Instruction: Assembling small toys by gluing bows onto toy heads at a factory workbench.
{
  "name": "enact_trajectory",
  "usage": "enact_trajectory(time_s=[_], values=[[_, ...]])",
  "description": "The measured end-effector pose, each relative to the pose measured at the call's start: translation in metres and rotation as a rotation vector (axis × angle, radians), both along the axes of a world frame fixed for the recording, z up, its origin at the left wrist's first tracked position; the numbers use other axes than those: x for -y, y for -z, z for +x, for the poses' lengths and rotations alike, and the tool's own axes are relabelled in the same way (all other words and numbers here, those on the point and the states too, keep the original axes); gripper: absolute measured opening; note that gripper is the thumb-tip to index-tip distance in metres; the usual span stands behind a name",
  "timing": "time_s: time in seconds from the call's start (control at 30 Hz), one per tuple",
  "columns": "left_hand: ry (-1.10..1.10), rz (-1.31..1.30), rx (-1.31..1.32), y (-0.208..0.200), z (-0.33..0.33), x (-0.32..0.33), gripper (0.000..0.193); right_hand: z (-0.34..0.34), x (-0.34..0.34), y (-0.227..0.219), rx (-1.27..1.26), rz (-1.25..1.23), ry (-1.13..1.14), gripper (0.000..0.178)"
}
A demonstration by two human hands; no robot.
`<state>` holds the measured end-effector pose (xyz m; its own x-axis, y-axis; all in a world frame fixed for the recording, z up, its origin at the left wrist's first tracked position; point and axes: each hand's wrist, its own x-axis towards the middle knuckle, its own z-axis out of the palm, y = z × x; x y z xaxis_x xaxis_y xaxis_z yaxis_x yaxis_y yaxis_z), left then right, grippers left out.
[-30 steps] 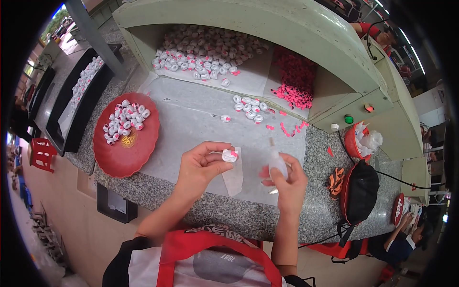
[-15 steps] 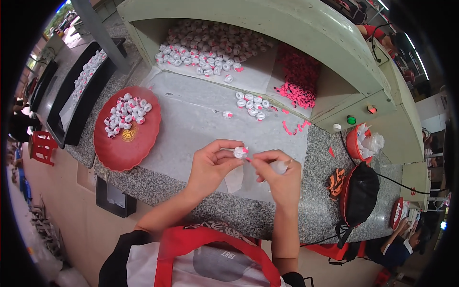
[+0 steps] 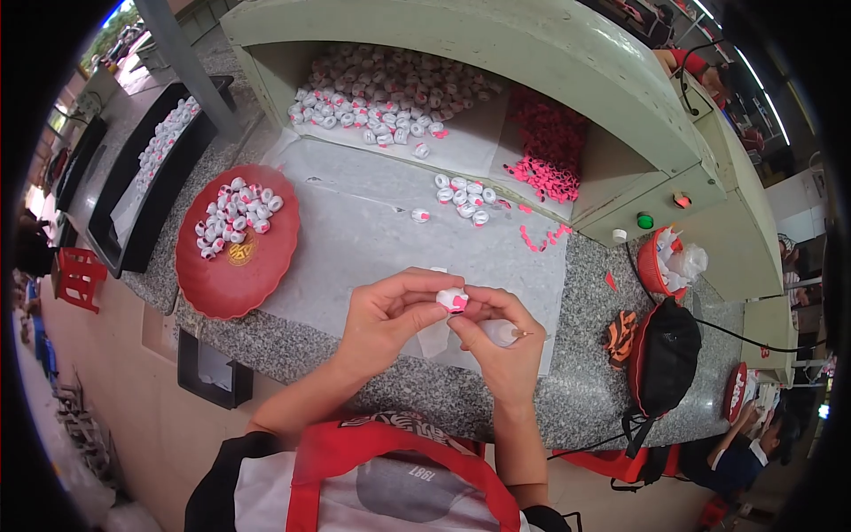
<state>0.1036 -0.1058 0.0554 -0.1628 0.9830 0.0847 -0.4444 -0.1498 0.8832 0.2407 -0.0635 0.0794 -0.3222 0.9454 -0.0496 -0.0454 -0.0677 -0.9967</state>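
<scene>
Between the thumb and fingers of my left hand [image 3: 383, 317] is a small white rounded piece with pink patches [image 3: 452, 301]. My right hand [image 3: 507, 348] pinches in from the other side, its thumb and forefinger touching the same piece. Tucked in the right hand is a small translucent squeeze bottle [image 3: 501, 332] with a thin tip. Under both hands lies a white paper sheet [image 3: 355, 222]. Farther off on it rest one single white piece and a small group of white pieces [image 3: 465, 197], with small pink bits [image 3: 534, 239] to their right.
A red scalloped plate [image 3: 235, 288] holding similar pieces stands left. A pale green cabinet [image 3: 425, 27] arches over heaped white pieces [image 3: 381, 102] and pink bits [image 3: 545, 146]. At right are a red basket [image 3: 651, 266], an orange-black striped item [image 3: 620, 337] and a black bag [image 3: 667, 359].
My right hand has moved left and up to the white piece, which has been turned and now shows more pink. The small pink bit at its fingertips no longer shows separately.
</scene>
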Motion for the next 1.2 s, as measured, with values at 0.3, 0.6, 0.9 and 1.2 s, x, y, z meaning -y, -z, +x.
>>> enact_trajectory(time_s=[0.3,0.6,0.9,1.2], values=[[-0.072,0.078,-0.291,0.008,0.006,-0.006,0.024,0.009,-0.02,0.017,0.086,0.192,-0.103,0.022],[-0.072,-0.244,-0.014,0.028,-0.002,-0.013,0.024,0.065,-0.147,0.078,0.943,0.748,0.335,0.023],[-0.087,-0.256,0.023,0.033,-0.009,-0.019,0.025,0.039,-0.128,0.075,1.011,0.772,0.012,0.033],[-0.135,-0.226,0.112,0.03,-0.018,-0.017,0.025,0.022,-0.142,0.077,1.013,0.733,-0.103,0.036]])
